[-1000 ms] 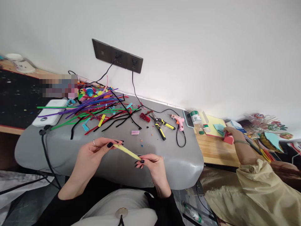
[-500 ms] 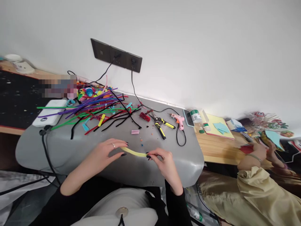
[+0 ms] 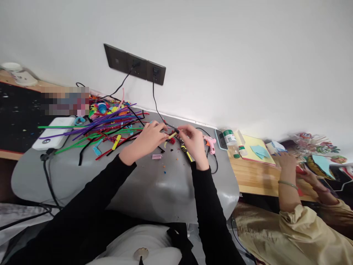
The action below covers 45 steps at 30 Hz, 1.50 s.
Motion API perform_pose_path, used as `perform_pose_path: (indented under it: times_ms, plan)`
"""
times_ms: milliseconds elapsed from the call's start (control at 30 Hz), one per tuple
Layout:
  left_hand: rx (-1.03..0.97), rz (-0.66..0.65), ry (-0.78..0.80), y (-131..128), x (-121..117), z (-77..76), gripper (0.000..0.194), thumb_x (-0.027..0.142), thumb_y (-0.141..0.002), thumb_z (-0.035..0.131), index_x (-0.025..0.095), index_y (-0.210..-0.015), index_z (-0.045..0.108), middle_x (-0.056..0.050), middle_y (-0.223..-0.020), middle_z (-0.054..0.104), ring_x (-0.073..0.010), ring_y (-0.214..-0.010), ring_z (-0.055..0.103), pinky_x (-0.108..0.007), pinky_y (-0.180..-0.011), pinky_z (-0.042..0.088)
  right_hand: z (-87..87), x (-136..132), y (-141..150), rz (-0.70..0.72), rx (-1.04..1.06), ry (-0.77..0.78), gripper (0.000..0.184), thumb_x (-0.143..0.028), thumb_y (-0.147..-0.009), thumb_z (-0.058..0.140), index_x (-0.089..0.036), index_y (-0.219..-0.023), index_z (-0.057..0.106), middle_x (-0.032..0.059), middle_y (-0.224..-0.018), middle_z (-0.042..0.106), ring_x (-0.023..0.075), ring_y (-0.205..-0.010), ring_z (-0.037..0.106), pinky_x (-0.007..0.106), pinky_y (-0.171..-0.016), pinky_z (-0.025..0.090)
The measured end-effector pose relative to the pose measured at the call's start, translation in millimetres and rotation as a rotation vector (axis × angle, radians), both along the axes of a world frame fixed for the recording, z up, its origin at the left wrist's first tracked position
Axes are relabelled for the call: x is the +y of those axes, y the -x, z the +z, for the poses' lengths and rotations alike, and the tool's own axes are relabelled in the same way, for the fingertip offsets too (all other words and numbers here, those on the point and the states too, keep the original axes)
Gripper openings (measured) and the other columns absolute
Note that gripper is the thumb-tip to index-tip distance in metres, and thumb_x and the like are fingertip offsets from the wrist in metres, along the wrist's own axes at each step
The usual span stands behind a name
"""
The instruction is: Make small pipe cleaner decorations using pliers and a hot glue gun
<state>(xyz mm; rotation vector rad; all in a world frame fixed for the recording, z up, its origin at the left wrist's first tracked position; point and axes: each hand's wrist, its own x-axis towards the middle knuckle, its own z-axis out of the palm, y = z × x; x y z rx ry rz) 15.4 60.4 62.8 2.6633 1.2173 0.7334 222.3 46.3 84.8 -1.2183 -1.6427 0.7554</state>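
A short pale yellow pipe cleaner [image 3: 172, 135] is stretched between my two hands, over the middle of the grey table cover. My left hand [image 3: 153, 137] has its fingers closed on one end, and a ring shows on one finger. The other end sits in a pinch of my right hand [image 3: 192, 142]. Just under that hand lie yellow-and-black pliers [image 3: 188, 154], partly covered. A pink glue gun [image 3: 211, 144] is close by on the right. Below my left hand lies a small pinkish-purple piece [image 3: 157, 156].
Loose pipe cleaners [image 3: 110, 119] in several colours heap on the left, near a white power strip [image 3: 52, 134]. A phone [image 3: 221, 140] and a bottle [image 3: 229, 137] stand right of the glue gun. Another person's hand [image 3: 286, 162] works at the wooden table on the right.
Both my hands moved forward, away from my body, and closer together, carrying the yellow pipe cleaner toward the pliers. The other person's hand shifted slightly.
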Motion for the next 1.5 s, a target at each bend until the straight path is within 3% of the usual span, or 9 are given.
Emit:
perform_pose_path:
  times_ms: [133, 233, 433, 700, 1033, 1200, 1367, 1500]
  plan:
    - [-0.182, -0.102, 0.199, -6, 58, 3.0, 0.032, 0.03, -0.098, 0.05, 0.018, -0.094, 0.079, -0.01, -0.095, 0.066, -0.0225, -0.085, 0.061, -0.033, -0.077, 0.046, -13.8, 64, -4, 0.033, 0.29, 0.064, 0.027, -0.045, -0.082, 0.075, -0.02, -0.089, 0.068, 0.0013, -0.076, 0.072, 0.0154, -0.072, 0.068, 0.029, -0.073, 0.055]
    - [-0.306, -0.126, 0.327, -12, 85, -1.4, 0.026, 0.034, -0.088, 0.057, 0.019, -0.086, 0.079, -0.006, -0.084, 0.068, -0.0206, -0.075, 0.063, -0.029, -0.069, 0.045, -30.1, 90, -5, -0.058, 0.399, 0.047, 0.037, -0.052, -0.077, 0.078, -0.019, -0.088, 0.066, 0.0008, -0.072, 0.07, 0.0147, -0.07, 0.066, 0.029, -0.073, 0.055]
    - [-0.59, -0.028, 0.603, -21, 101, -23.1, 0.03, 0.048, -0.077, 0.069, 0.019, -0.079, 0.077, -0.005, -0.072, 0.076, -0.0228, -0.065, 0.069, -0.029, -0.062, 0.051, -59.7, 95, 4, -0.149, 0.497, 0.031, 0.039, -0.054, -0.078, 0.076, -0.019, -0.092, 0.066, 0.0033, -0.081, 0.072, 0.0161, -0.075, 0.068, 0.031, -0.077, 0.056]
    - [-0.952, 0.051, 0.884, -8, 111, -50.5, 0.048, 0.057, -0.057, 0.089, 0.016, -0.079, 0.078, -0.009, -0.079, 0.079, -0.0233, -0.068, 0.074, -0.035, -0.071, 0.063, -72.3, 97, 14, -0.125, 0.509, 0.127, 0.031, -0.049, -0.076, 0.076, -0.02, -0.085, 0.067, 0.0029, -0.077, 0.074, 0.0171, -0.071, 0.07, 0.031, -0.074, 0.058]
    - [-1.281, 0.29, 0.747, 4, 120, -66.0, 0.065, 0.067, -0.046, 0.093, 0.014, -0.08, 0.077, -0.012, -0.084, 0.079, -0.0249, -0.072, 0.076, -0.037, -0.074, 0.066, -93.1, 98, 46, -0.155, 0.423, 0.116, 0.018, -0.038, -0.08, 0.068, -0.02, -0.082, 0.071, 0.0028, -0.08, 0.074, 0.017, -0.077, 0.07, 0.029, -0.077, 0.057]
    - [-1.279, 0.268, 0.725, 8, 123, -69.2, 0.065, 0.066, -0.048, 0.093, 0.013, -0.084, 0.078, -0.012, -0.086, 0.08, -0.0255, -0.076, 0.077, -0.037, -0.078, 0.066, -94.2, 101, 47, -0.14, 0.456, 0.123, 0.025, -0.045, -0.081, 0.071, -0.02, -0.086, 0.072, 0.0037, -0.082, 0.076, 0.0185, -0.077, 0.072, 0.031, -0.078, 0.059]
    - [-1.186, 0.234, 0.64, 13, 122, -63.0, 0.053, 0.059, -0.057, 0.091, 0.015, -0.083, 0.079, -0.011, -0.085, 0.08, -0.0254, -0.08, 0.076, -0.038, -0.085, 0.064, -92.3, 101, 44, -0.103, 0.488, 0.15, 0.037, -0.057, -0.083, 0.071, -0.02, -0.091, 0.075, 0.0059, -0.088, 0.079, 0.0211, -0.078, 0.075, 0.034, -0.077, 0.061]
    - [-1.173, 0.25, 0.593, 12, 120, -60.4, 0.046, 0.056, -0.058, 0.09, 0.016, -0.079, 0.077, -0.009, -0.081, 0.079, -0.0266, -0.08, 0.076, -0.04, -0.084, 0.064, -95.3, 101, 47, -0.072, 0.482, 0.129, 0.038, -0.054, -0.08, 0.076, -0.022, -0.101, 0.078, 0.006, -0.097, 0.08, 0.0216, -0.085, 0.076, 0.034, -0.082, 0.062]
